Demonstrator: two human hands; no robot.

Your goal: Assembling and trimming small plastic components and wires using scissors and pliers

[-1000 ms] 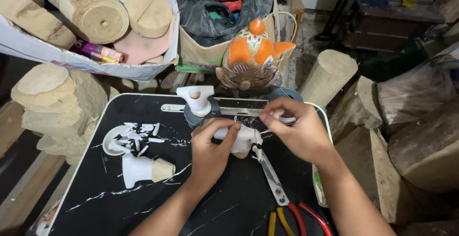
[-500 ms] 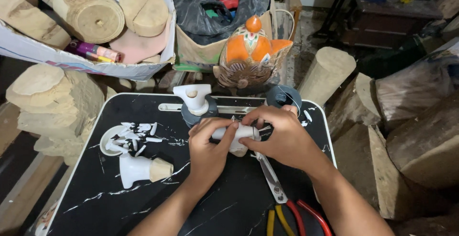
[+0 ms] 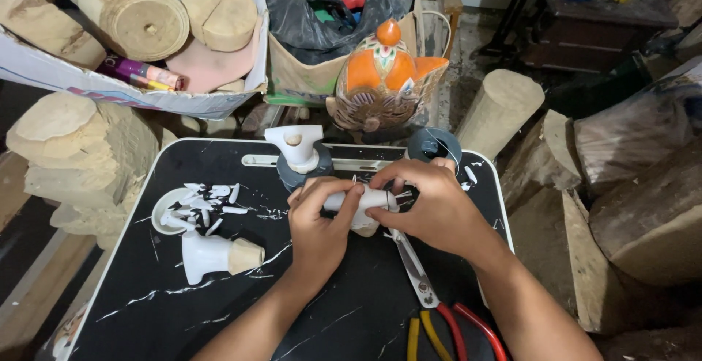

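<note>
Head view. Both forearms enter from 6 o'clock and meet just above frame centre over the black tray table (image 3: 183, 317).

Left hand (image 3: 319, 223): palm down, fingers curled around the left half of a small white carved piece (image 3: 363, 199); thumb on top. Closed hold on the piece.

Right hand (image 3: 431, 204): comes in from 5 o'clock, wrist bent, fingers wrapped over the right end of the same piece, fingertips pinched at its upper edge. Also a closed hold.

White carved piece: long axis runs roughly 9 to 3 o'clock, near level, held just above the table. Only a short middle section shows between the hands; both ends are covered, so which way it points cannot be told.

At 11 o'clock of the hands, a white T-shaped piece (image 3: 295, 147) stands upright. At 9 o'clock, white shavings (image 3: 205, 204); at 8 o'clock, a white-and-bare-wood piece (image 3: 212, 255) on its side. Pliers (image 3: 420, 280) at 5 o'clock; their red and yellow handles are cut off by the frame.
</note>
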